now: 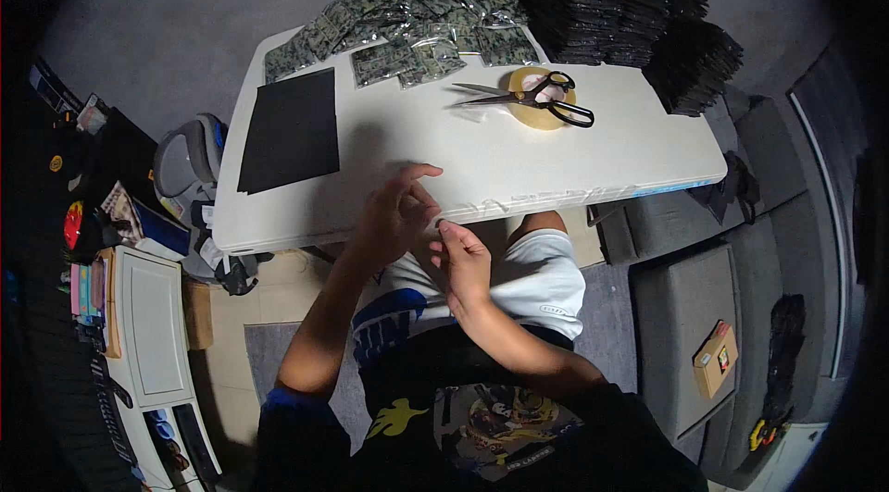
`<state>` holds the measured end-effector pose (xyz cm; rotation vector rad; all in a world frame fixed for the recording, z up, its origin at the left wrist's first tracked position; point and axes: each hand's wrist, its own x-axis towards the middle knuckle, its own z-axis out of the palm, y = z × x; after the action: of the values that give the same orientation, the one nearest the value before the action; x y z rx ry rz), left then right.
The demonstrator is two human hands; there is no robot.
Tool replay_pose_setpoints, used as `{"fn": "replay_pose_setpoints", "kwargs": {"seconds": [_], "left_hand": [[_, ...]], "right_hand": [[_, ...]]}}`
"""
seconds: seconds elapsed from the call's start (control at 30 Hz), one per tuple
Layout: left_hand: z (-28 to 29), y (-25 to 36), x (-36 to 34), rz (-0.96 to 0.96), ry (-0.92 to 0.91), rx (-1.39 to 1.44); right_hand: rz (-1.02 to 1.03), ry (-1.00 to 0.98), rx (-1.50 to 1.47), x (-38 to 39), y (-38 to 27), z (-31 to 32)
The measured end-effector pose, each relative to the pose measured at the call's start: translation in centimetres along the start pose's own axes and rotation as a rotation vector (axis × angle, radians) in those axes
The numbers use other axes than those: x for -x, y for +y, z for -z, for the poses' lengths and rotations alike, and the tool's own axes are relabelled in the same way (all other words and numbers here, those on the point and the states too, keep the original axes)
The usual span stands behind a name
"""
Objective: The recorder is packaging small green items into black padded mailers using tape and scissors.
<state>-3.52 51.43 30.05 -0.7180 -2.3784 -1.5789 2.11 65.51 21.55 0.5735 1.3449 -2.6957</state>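
Note:
My left hand (pixel 400 219) and my right hand (pixel 464 262) meet just in front of the table's near edge. Both are closed in a pinch, the left with a finger raised. Between their fingertips is a tiny, pale, see-through bit, too small to name. Clear tape strips (pixel 519 203) cling along the table edge to the right of my hands. Beyond them, black-handled scissors (pixel 532 101) rest across a roll of clear tape (pixel 539 119). Left of the scissors, flat black sheets (pixel 292 134) lie on the white table (pixel 417 126).
Several clear packets with camouflage-patterned contents (pixel 417 6) cover the table's far side. Stacks of folded black plastic bags (pixel 602 11) rise at the far right. A grey sofa (pixel 685 307) with a small cardboard box (pixel 715 361) stands right; a white cabinet (pixel 153 330) stands left.

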Motion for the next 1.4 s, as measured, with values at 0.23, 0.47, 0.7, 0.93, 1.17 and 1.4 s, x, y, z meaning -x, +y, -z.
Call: {"fn": "replay_pose_setpoints", "kwargs": {"seconds": [0.23,0.47,0.7,0.93,1.17,1.4], "left_hand": [[0.0,-1.9,0.3,-0.095,-0.009,-0.071],[-0.4,-1.4,0.2,-0.122,-0.035,-0.124],[1.0,-0.1,-1.7,-0.290,0.053,-0.370],[3.3,-1.4,-6.8,-0.018,0.174,-0.178],[-1.5,-2.1,-10.9,0.218,0.138,-0.065],[-4.3,0.7,-14.9,-0.405,0.059,-0.448]], "right_hand": [[-0.026,0.059,0.028,-0.2,0.3,-0.3],[0.045,0.093,0.114,-0.9,0.6,0.0],[-0.331,-0.156,-0.005,0.1,-2.0,0.1],[0.382,-0.800,0.698,-1.4,-18.1,1.4],[0.917,-0.360,1.434,-12.8,-31.6,4.2],[0.734,-0.571,1.854,-18.8,-33.4,2.8]]}}
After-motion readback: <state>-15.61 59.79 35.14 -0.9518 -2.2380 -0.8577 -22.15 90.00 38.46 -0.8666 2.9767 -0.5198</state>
